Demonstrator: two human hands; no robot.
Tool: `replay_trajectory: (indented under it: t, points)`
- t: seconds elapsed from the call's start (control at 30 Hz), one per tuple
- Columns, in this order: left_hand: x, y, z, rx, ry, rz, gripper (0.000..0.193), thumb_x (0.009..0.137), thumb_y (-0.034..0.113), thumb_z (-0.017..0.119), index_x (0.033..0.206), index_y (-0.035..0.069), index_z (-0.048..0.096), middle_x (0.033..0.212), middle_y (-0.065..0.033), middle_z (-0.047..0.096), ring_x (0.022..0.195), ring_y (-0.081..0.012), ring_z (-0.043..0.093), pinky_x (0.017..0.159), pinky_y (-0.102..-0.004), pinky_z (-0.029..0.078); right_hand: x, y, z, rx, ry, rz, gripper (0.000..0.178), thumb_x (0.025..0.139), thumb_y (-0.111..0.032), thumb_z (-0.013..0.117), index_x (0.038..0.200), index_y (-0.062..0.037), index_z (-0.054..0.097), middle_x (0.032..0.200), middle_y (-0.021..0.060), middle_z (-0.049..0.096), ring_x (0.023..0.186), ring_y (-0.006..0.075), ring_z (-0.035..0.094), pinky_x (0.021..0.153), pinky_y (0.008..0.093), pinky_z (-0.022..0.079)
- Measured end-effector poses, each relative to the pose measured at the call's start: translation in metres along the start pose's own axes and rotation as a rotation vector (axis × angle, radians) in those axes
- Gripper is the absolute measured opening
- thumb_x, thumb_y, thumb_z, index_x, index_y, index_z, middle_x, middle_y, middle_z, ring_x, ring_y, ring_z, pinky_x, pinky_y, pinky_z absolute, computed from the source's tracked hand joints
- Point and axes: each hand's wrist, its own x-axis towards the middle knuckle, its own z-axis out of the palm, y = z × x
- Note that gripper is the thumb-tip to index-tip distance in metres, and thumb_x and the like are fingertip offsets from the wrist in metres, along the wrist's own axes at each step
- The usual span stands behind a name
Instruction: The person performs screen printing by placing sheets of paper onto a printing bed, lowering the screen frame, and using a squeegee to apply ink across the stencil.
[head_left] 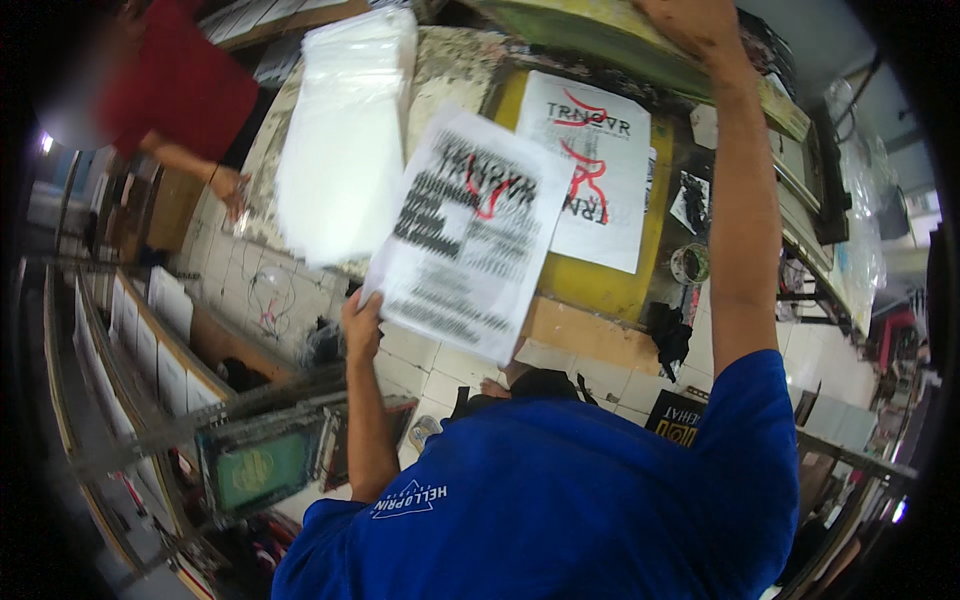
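My left hand (362,325) is closed on the lower left corner of a white printed sheet (420,290), possibly a plastic bag. The sheet, with black and red print, hangs tilted and slightly blurred over the table's near edge. Another white printed sheet (625,235) lies flat on a yellow printing board (590,280) to its right. My right arm reaches far forward, and my right hand (695,22) grips the edge of a greenish screen printing frame (600,35) raised at the back. Its fingers are partly cut off by the picture's top edge.
A tall stack of glossy white sheets (345,150) lies on the left of the table. Beyond it stands a person in a red shirt (190,85), one hand by the table edge. Racks of framed screens (260,470) stand at left. A tape roll (690,264) sits right of the board.
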Motion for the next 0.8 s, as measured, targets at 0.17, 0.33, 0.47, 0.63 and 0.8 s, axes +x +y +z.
replay_trajectory:
  t: [0.17, 0.33, 0.47, 0.63, 0.8]
  points:
    - [-0.147, -0.082, -0.192, -0.038, 0.201, -0.241, 0.034, 0.093, 0.008, 0.069, 0.124, -0.006, 0.064, 0.105, -0.0077, 0.071, 0.089, -0.0184, 0.066, 0.082, -0.0329, 0.052, -0.011, -0.014, -0.002, 0.012, 0.046, -0.008, 0.044, 0.079, -0.032, 0.072, 0.116, -0.0088, 0.075, 0.113, 0.0205, 0.073, 0.107, 0.0374, 0.069, 0.098, 0.0416, 0.053]
    - [-0.296, -0.178, -0.265, -0.312, 0.451, -0.357, 0.031, 0.097, 0.004, 0.065, 0.125, -0.005, 0.061, 0.11, -0.0142, 0.071, 0.098, -0.0254, 0.071, 0.084, -0.0397, 0.063, 0.028, 0.089, 0.044, -0.035, -0.044, -0.098, 0.048, 0.089, -0.044, 0.07, 0.135, -0.0276, 0.067, 0.111, 0.0175, 0.073, 0.101, 0.0357, 0.069, 0.089, 0.0425, 0.052]
    - [-0.311, -0.222, -0.244, -0.409, 0.508, -0.421, 0.034, 0.097, 0.005, 0.065, 0.13, -0.004, 0.057, 0.115, -0.0138, 0.069, 0.103, -0.0239, 0.07, 0.088, -0.0363, 0.061, 0.03, 0.094, 0.056, 0.005, -0.095, -0.122, 0.048, 0.093, -0.053, 0.065, 0.134, -0.0272, 0.068, 0.121, 0.0139, 0.073, 0.107, 0.0325, 0.069, 0.092, 0.0411, 0.052]
    - [-0.215, -0.24, -0.177, -0.503, 0.376, -0.427, 0.034, 0.099, 0.005, 0.062, 0.131, -0.005, 0.056, 0.118, -0.0151, 0.068, 0.102, -0.023, 0.069, 0.087, -0.0371, 0.06, 0.015, 0.083, 0.046, -0.043, -0.067, -0.148, 0.049, 0.093, -0.055, 0.065, 0.133, -0.0272, 0.069, 0.118, 0.0163, 0.073, 0.105, 0.0327, 0.07, 0.09, 0.0417, 0.053]
    - [-0.12, -0.226, -0.141, -0.296, 0.222, -0.509, 0.051, 0.097, 0.022, 0.072, 0.133, -0.009, 0.053, 0.119, -0.016, 0.067, 0.1, -0.0253, 0.068, 0.08, -0.0399, 0.062, -0.012, -0.018, 0.024, -0.013, 0.049, 0.011, 0.042, 0.08, -0.031, 0.072, 0.116, -0.0097, 0.076, 0.11, 0.0193, 0.074, 0.107, 0.0351, 0.069, 0.098, 0.0406, 0.052]
